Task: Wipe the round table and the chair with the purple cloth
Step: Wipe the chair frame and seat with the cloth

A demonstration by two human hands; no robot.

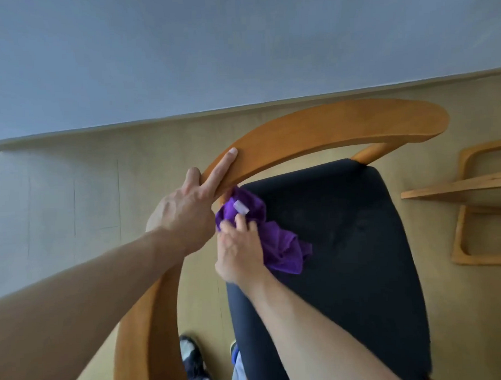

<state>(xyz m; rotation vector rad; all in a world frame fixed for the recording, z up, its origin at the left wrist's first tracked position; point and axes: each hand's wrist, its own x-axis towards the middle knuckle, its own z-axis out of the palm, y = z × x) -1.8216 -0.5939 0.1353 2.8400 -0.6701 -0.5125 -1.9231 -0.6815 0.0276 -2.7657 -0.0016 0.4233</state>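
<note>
One chair (330, 244), one purple cloth (279, 245), two hands (185, 217), one shoe (192, 359), and one wooden frame (477, 201).

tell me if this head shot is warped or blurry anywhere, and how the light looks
Head view: wide-angle bend curves the baseboard line and stretches the forearms at the lower edge; light is soft and even, no glare; the left hand on the wooden rail and the right hand holding the purple cloth are fairly sharp; the shoe looks smeared.

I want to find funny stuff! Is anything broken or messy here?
Nothing looks broken or spilled. The purple cloth is just bunched up in the right hand against the chair, while the left hand holds its wooden rail.
</note>
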